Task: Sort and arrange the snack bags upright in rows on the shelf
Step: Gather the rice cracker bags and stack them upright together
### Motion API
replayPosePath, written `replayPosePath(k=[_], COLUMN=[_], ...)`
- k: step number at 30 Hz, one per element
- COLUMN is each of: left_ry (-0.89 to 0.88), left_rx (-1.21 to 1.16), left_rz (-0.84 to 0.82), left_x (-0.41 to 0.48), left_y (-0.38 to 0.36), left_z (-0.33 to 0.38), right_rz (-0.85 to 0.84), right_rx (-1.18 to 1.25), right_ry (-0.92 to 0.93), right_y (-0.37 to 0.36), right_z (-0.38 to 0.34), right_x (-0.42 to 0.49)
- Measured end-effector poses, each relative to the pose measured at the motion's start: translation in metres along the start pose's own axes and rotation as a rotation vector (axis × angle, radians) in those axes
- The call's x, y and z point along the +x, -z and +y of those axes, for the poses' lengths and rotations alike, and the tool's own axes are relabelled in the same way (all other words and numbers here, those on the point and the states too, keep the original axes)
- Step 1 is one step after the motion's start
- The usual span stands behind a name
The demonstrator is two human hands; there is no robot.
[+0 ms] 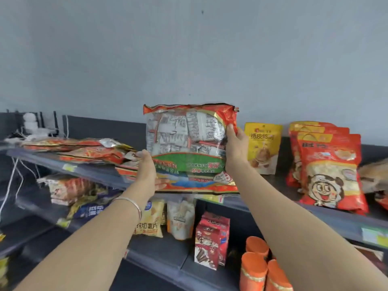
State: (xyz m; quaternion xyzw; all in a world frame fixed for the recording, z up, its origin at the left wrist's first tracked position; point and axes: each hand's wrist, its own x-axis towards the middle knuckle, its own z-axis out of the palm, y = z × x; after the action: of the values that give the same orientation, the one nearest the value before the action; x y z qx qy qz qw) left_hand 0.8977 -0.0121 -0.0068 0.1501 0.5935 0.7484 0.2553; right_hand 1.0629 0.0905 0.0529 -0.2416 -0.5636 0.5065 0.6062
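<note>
A large red snack bag (189, 143) with a clear window of white packets is held upside down above the front edge of the top shelf (92, 173). My left hand (148, 172) grips its lower left edge. My right hand (236, 148) holds its right side, thumb on the front. Several similar red bags (84, 151) lie flat in a pile on the shelf to the left. Upright red bags (329, 169) and a yellow bag (262, 148) stand on the shelf to the right.
The lower shelf (159, 248) carries chip bags (147, 219), a white pouch (181, 219), red boxes (211, 242) and orange tubes (255, 267). White cords (12, 181) hang at the far left. A grey wall rises behind the shelf.
</note>
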Motion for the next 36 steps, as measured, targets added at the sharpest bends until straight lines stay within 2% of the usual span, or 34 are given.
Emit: replayPosePath(k=[3, 7, 11, 15, 22, 24, 27, 29, 31, 34, 36], left_ry=[0.014, -0.08, -0.196, -0.256, -0.266, -0.283, -0.305, -0.245, -0.102, 0.12, 0.177], left_rx=[-0.067, -0.131, -0.158, -0.297, -0.421, -0.434, -0.453, -0.382, -0.266, -0.148, -0.099], left_rz=[0.068, 0.176, 0.28, 0.321, 0.207, 0.212, 0.106, 0.026, -0.014, -0.028, -0.011], left_x=[0.017, 0.047, 0.076, 0.104, 0.141, 0.152, 0.171, 0.185, 0.204, 0.239, 0.266], left_y=[0.043, 0.088, 0.121, 0.141, 0.19, 0.207, 0.239, 0.266, 0.292, 0.326, 0.347], left_z=[0.004, 0.022, 0.049, 0.078, 0.074, 0.07, 0.069, 0.067, 0.067, 0.072, 0.081], right_rz=[-0.111, -0.162, -0.274, -0.419, -0.636, -0.677, -0.709, -0.707, -0.711, -0.722, -0.75], right_rx=[0.008, -0.025, 0.085, 0.154, 0.75, 0.806, 0.781, 0.774, 0.735, 0.641, 0.555], right_ry=[-0.033, -0.017, -0.118, -0.229, -0.706, -0.789, -0.88, -0.911, -0.919, -0.903, -0.862], right_y=[-0.048, -0.107, -0.165, -0.217, -0.283, -0.303, -0.338, -0.364, -0.392, -0.433, -0.462], right_z=[0.019, 0.037, 0.049, 0.06, 0.1, 0.117, 0.142, 0.157, 0.171, 0.191, 0.198], right_x=[-0.001, 0.005, 0.016, 0.031, 0.044, 0.043, 0.042, 0.04, 0.039, 0.037, 0.037])
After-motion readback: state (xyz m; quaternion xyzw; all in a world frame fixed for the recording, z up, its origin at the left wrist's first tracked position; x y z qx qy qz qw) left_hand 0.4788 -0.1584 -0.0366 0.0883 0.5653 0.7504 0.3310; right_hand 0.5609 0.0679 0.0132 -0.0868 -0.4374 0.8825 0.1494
